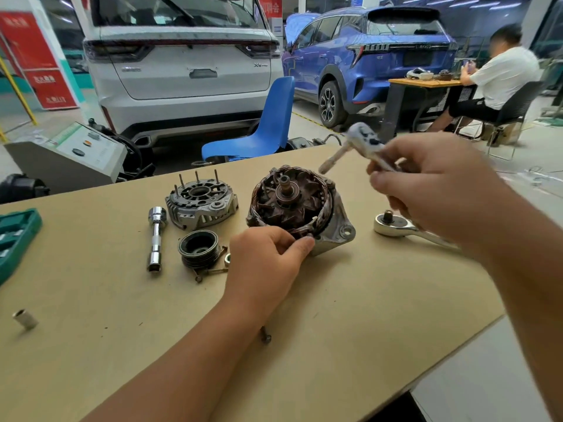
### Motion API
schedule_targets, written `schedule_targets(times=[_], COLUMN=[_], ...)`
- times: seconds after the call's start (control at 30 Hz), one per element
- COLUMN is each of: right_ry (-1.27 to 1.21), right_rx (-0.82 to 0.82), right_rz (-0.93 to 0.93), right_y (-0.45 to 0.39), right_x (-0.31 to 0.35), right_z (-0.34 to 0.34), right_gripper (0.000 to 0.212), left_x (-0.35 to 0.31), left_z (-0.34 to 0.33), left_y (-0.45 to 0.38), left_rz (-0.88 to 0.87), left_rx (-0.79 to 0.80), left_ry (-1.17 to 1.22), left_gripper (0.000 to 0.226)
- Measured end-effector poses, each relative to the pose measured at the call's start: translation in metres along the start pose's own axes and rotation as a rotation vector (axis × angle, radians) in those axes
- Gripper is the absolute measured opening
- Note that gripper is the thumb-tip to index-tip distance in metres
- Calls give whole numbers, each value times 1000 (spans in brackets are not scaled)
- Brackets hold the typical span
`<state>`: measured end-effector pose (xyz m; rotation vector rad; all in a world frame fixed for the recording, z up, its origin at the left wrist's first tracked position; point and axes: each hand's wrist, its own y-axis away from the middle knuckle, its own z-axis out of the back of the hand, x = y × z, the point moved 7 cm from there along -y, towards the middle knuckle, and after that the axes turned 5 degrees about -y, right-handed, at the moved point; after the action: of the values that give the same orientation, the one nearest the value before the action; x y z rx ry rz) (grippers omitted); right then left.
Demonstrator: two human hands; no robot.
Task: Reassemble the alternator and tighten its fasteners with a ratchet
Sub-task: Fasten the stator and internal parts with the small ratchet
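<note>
Your two hands work over an opened alternator on a tan workbench.

Your left hand (pixel 268 257) rests on the near rim of the alternator body (pixel 297 205), fingers curled against its copper windings, thumb touching the housing edge. Your right hand (pixel 432 190) is raised beyond and to the right of it, fingers pinched around the handle of a small ratchet (pixel 359 147), blurred, its head pointing away from your fingertips toward the alternator. Just below those fingers a larger ratchet (pixel 396 226) lies on the bench (pixel 365 300). Left of your left fingers sit the pulley (pixel 199 248), the end cover (pixel 201 202) and an extension bar (pixel 157 237).
</note>
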<state>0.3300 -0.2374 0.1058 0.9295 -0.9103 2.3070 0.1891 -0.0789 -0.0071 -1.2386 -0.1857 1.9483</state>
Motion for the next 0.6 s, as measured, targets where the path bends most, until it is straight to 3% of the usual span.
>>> schedule_targets(times=[0.07, 0.23, 0.43, 0.6], right_ry=[-313, -816, -956, -1005], right_rx=[-141, -246, -342, -310], right_rz=[-141, -368, -402, -327], right_y=[20, 61, 73, 44], right_x=[-35, -90, -109, -97], right_z=[-3, -41, -58, -47], right_gripper=[11, 20, 24, 17], left_x=[-3, -8, -11, -13], left_z=[-7, -11, -12, -4], left_y=[2, 5, 6, 9], left_rz=[37, 86, 61, -11], left_rx=[1, -51, -90, -95], left_ry=[-7, -4, -17, -17], left_gripper=[29, 29, 24, 18])
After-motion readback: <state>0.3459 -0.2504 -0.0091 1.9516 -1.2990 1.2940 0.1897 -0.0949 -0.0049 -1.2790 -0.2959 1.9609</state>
